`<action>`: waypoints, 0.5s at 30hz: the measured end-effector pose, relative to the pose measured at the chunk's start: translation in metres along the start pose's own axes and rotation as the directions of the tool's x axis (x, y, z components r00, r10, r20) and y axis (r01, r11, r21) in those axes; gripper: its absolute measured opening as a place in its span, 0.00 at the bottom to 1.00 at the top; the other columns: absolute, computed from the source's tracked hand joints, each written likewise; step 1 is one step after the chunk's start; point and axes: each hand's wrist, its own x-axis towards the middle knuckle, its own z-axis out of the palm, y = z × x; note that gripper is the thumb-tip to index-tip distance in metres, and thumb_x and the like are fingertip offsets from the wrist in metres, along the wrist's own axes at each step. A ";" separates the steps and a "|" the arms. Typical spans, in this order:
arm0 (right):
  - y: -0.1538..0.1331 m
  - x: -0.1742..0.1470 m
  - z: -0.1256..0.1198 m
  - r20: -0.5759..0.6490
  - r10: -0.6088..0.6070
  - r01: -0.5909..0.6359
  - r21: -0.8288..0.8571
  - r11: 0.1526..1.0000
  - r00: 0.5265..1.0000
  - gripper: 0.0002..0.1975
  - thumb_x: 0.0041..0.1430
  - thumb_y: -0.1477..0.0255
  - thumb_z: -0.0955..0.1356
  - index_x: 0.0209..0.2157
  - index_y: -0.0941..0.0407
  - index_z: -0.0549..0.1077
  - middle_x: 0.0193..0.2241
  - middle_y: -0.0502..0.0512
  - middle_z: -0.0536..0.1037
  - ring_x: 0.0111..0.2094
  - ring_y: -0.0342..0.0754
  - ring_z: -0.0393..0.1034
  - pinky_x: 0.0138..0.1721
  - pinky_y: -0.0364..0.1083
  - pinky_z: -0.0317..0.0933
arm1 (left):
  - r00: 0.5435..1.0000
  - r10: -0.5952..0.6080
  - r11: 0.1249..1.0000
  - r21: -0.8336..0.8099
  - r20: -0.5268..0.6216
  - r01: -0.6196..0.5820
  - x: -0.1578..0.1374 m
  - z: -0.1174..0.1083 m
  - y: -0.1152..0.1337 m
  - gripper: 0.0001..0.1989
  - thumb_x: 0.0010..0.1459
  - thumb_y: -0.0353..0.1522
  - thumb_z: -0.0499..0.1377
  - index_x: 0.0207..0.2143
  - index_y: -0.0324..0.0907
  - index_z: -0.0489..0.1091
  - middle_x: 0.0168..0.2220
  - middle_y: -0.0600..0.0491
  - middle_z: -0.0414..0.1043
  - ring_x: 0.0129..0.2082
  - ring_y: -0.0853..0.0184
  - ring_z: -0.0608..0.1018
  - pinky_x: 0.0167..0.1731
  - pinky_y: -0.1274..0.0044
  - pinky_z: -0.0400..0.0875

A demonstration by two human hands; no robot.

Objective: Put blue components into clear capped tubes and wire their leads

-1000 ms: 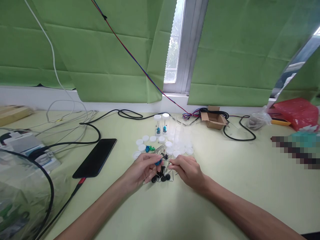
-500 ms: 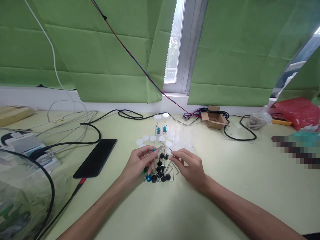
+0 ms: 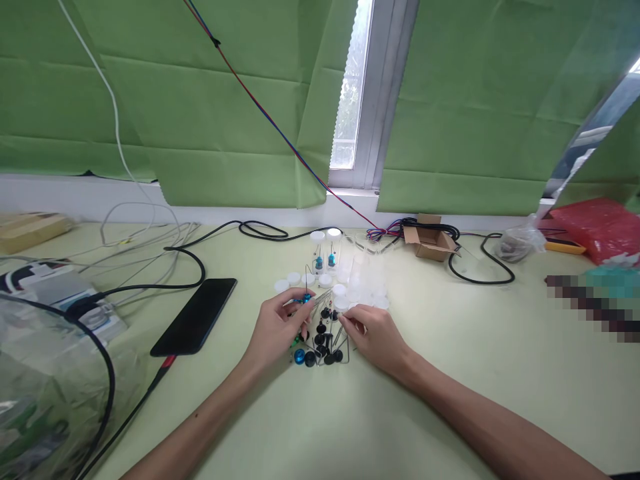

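Note:
My left hand (image 3: 273, 330) pinches a small blue metallic part (image 3: 307, 298), with a thin bent metal rod like a hex key (image 3: 307, 275) rising above it. My right hand (image 3: 379, 337) is closed in a pinch at the right side of the pile; whatever lies between its fingertips is too small to make out. Between the hands lie several black round knob-like pieces (image 3: 321, 340), a blue round piece (image 3: 299, 357) and several bent metal keys (image 3: 347, 352). Behind them stand two clear tubes (image 3: 332, 250) with white lids, each containing blue parts.
Loose white caps (image 3: 281, 286) and clear containers (image 3: 367, 275) sit beyond my hands. A black phone (image 3: 194, 317) with a cable lies left, near a power strip (image 3: 47, 293). Farther back are a small cardboard box (image 3: 429, 243), black cables and a red plastic bag (image 3: 595, 227).
My right hand has come down toward the pile and its fingers have drawn together. The rod by the blue part in my left hand now shows more plainly upright.

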 end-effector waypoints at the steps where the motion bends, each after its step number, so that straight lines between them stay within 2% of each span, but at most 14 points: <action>1: 0.001 0.000 0.000 0.015 0.007 -0.007 -0.015 1.000 1.000 0.14 0.66 0.73 0.64 0.25 0.57 0.71 0.21 0.50 0.71 0.22 0.42 0.62 0.27 0.42 0.55 | 1.000 -0.001 1.000 -0.003 -0.003 0.001 0.000 0.000 0.000 0.20 0.49 0.44 0.67 0.37 0.39 0.74 0.19 0.58 0.67 0.16 0.71 0.68 0.19 0.77 0.65; 8: 0.004 0.000 0.001 0.119 0.030 -0.024 -0.051 0.998 0.992 0.11 0.62 0.77 0.66 0.24 0.56 0.69 0.21 0.49 0.72 0.22 0.43 0.64 0.26 0.41 0.55 | 0.998 0.007 1.000 0.021 0.055 -0.008 -0.001 -0.001 0.000 0.17 0.51 0.44 0.66 0.36 0.40 0.75 0.21 0.57 0.67 0.17 0.71 0.68 0.20 0.77 0.65; 12: 0.003 -0.001 0.001 0.108 0.039 -0.034 -0.051 0.998 0.993 0.09 0.61 0.77 0.67 0.26 0.56 0.71 0.21 0.48 0.72 0.21 0.43 0.64 0.25 0.42 0.55 | 0.999 0.006 1.000 0.026 0.051 -0.007 -0.001 -0.002 0.000 0.17 0.51 0.44 0.66 0.36 0.41 0.76 0.21 0.57 0.67 0.16 0.71 0.68 0.20 0.77 0.65; 15: 0.003 -0.001 0.001 0.040 0.049 -0.048 -0.014 0.999 0.998 0.07 0.63 0.73 0.67 0.29 0.56 0.73 0.19 0.47 0.71 0.20 0.43 0.63 0.25 0.42 0.57 | 0.999 -0.005 0.999 0.041 0.043 0.003 -0.001 -0.002 0.001 0.17 0.51 0.45 0.66 0.36 0.40 0.75 0.21 0.56 0.67 0.17 0.71 0.68 0.20 0.77 0.65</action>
